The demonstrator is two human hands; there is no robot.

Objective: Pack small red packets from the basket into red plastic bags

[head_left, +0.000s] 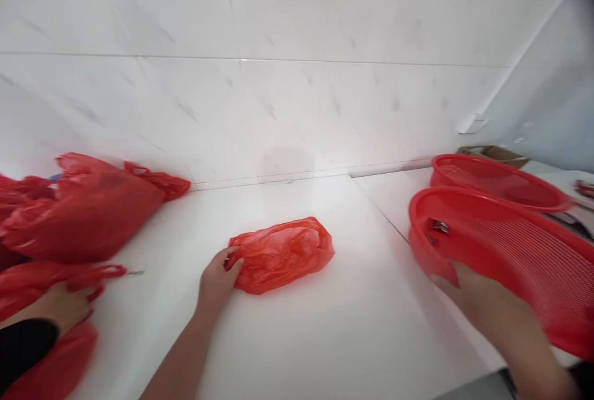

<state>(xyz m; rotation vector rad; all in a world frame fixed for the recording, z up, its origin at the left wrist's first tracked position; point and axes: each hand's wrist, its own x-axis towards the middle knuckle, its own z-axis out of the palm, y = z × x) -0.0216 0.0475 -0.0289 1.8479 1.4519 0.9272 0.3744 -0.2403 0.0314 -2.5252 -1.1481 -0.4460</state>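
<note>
A crumpled red plastic bag [283,253] lies on the white table in front of me. My left hand [220,273] pinches its left end between thumb and fingers. Off to the right, my right hand [485,310] grips the near rim of a red plastic basket [547,251], thumb outside and fingers inside; it is slightly blurred. Inside that basket, near its left wall, is a small dark red wrapped packet [437,225]. The basket looks tilted, and its right side runs out of view.
At the left, another person's hand [65,307] with a black sleeve holds a red bag [46,273]. Filled red bags [102,208] stand against the tiled wall. Behind my basket are another red basket [501,171] and a cardboard box [499,154]. A seam crosses the tabletop [352,313].
</note>
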